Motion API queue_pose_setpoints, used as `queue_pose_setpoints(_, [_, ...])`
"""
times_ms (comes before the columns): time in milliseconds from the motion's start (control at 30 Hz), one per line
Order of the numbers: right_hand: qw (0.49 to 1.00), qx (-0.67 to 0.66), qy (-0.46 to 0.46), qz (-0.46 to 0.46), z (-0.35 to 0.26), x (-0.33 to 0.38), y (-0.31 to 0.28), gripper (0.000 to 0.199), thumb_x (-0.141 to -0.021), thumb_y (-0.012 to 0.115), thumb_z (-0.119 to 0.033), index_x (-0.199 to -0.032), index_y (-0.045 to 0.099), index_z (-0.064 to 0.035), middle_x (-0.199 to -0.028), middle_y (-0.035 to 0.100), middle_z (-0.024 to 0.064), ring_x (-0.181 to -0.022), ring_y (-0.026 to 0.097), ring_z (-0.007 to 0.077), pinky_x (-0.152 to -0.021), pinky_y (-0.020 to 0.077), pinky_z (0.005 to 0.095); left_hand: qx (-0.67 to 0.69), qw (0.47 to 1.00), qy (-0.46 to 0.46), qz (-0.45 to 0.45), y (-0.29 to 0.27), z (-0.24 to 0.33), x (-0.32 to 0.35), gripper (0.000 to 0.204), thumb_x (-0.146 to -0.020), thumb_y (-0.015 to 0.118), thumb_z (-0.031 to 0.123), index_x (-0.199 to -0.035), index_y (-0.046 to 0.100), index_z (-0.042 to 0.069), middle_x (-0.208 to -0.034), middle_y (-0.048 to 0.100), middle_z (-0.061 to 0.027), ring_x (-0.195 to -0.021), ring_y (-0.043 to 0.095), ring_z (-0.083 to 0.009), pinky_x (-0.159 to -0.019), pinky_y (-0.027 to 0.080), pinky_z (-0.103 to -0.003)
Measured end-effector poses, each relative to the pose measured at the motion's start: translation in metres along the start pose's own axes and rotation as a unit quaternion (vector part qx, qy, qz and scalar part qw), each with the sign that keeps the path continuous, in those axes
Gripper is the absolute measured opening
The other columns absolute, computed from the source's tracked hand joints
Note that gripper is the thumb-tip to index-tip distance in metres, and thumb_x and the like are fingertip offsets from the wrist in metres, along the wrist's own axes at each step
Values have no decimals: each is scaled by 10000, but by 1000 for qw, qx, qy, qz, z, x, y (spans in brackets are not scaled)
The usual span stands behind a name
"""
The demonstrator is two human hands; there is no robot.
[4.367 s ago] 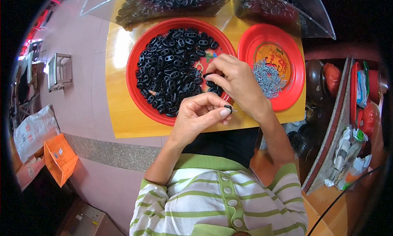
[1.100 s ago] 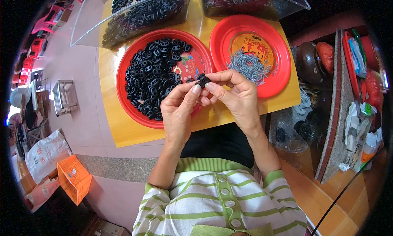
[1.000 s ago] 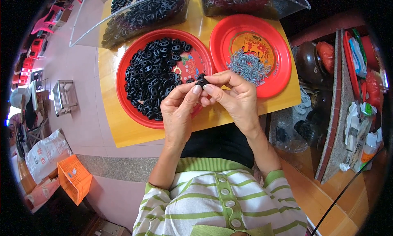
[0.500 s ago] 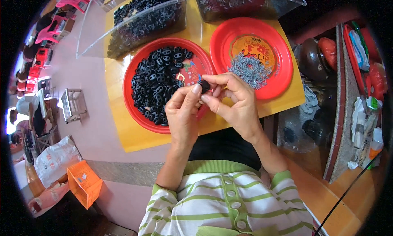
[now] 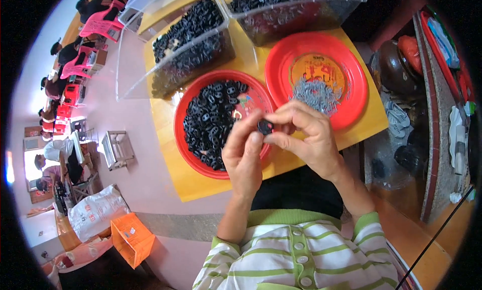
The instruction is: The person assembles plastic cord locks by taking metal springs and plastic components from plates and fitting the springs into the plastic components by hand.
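A small black plastic part with holes (image 5: 264, 127) is held up between my two hands, over the near side of the plates. My right hand (image 5: 314, 141) pinches it from the right with thumb and forefinger. From the left, the thumb and forefinger of my left hand (image 5: 243, 157) close on it, slightly blurred. Below and beyond my left hand, a red plate (image 5: 179, 139) carries a heap of similar black two-holed parts. Beside it, another red plate (image 5: 357, 96) holds a pile of small grey metal pins or screws (image 5: 315, 95), close beyond my right hand.
Clear plastic bins (image 5: 201, 56) (image 5: 296, 23) of black parts stand along the far side of the yellow tabletop (image 5: 183, 187). An orange crate (image 5: 131, 239), a white sack (image 5: 98, 212) and a metal stool (image 5: 116, 149) are at left. Other people sit further off; shoes (image 5: 396, 120) lie at right.
The whole view has shifted, so table and plates appear lower and further right. The black part has turned between my fingers, still held by both hands.
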State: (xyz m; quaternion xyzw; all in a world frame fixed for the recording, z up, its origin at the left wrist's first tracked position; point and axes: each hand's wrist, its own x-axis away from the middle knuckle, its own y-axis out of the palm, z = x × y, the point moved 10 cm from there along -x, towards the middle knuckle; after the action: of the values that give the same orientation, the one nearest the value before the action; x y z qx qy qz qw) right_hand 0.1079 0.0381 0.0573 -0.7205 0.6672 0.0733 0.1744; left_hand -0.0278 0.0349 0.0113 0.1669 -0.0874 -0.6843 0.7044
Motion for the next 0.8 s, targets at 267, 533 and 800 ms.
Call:
queue_pose_setpoints(267, [996,-74,44,-37,11,14,4,241,-764,703,-127,-939,591,-4,-842,546,31,-751,551,96,-642,453,228,-26,998,41,-51,4,1,9,225,-797,588,-24,-1021,614,-24,-966,582,-70,-890,520,-137,-823,398,-239])
queue_pose_setpoints(533, [995,-86,21,-46,13,14,10,267,-764,707,-154,-954,583,-13,-875,546,38,-765,548,107,-641,457,229,55,998,26,-32,2,-1,10,186,-795,627,29,-976,619,-15,-945,579,-75,-879,525,-141,-805,410,-239])
queue_pose_setpoints(800, [985,-163,28,-55,11,10,18,260,-768,697,-131,-977,603,-8,-829,564,41,-760,550,126,-645,442,241,163,986,-19,-39,-2,-8,8,190,-749,699,52,-925,636,18,-908,568,-74,-868,553,-163,-790,448,-264])
